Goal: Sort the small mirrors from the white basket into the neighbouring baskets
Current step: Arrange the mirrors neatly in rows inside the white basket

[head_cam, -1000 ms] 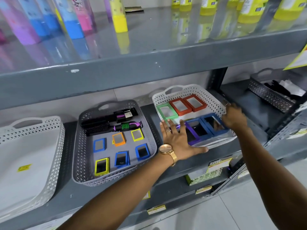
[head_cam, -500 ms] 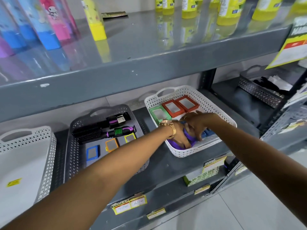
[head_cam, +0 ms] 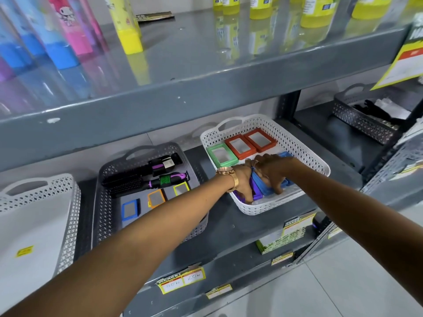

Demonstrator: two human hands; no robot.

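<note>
- Mirrors with purple [head_cam: 256,189] and blue [head_cam: 265,187] frames stand on edge in the near part of the white basket [head_cam: 305,154], gathered between both hands.
- The left hand [head_cam: 243,179] curls around the purple-framed ones; the right hand [head_cam: 273,171] closes over the blue-framed ones from above. Both appear to be gripping, though the fingertips are hidden.
- Sorting looks partly done: blue [head_cam: 130,209], orange [head_cam: 156,197] and yellow [head_cam: 181,188] framed small mirrors already lie in the grey basket [head_cam: 104,202] to the left.
- A green-framed mirror [head_cam: 221,154] and two red-framed mirrors [head_cam: 250,143] still lie flat at the back of the white basket.
- Hair brushes [head_cam: 142,177] fill the back of the grey basket, and the left forearm crosses its near corner.
- Another white basket [head_cam: 68,202] sits further left; what shows of its floor is bare.
</note>
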